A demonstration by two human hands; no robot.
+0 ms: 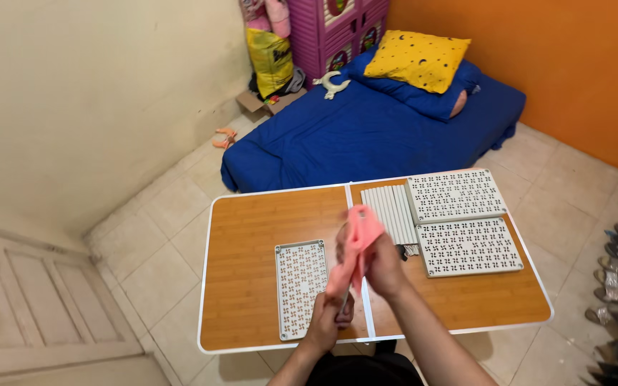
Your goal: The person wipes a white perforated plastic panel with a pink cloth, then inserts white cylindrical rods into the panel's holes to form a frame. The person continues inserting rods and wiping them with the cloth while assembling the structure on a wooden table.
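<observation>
The surface (266, 286) has a matt wood-grain top with a smooth white rim, and the perforated panels (300, 286) on it look like hard, light grey plastic, as do the ribbed slats (393, 211). The pink piece (355, 246) gripped by the left hand (329, 319) and right hand (384, 268) looks soft, like cloth. The bed (366, 136) is covered in matt blue fabric, and the floor (159, 264) is smooth pale tile.

Two bare forearms were in frame, no sleeves, watch, rings or gloves visible. Left hand (328, 322) and right hand (383, 266) were both ungloved. Dark clothing showed at the bottom edge, between the arms.
</observation>
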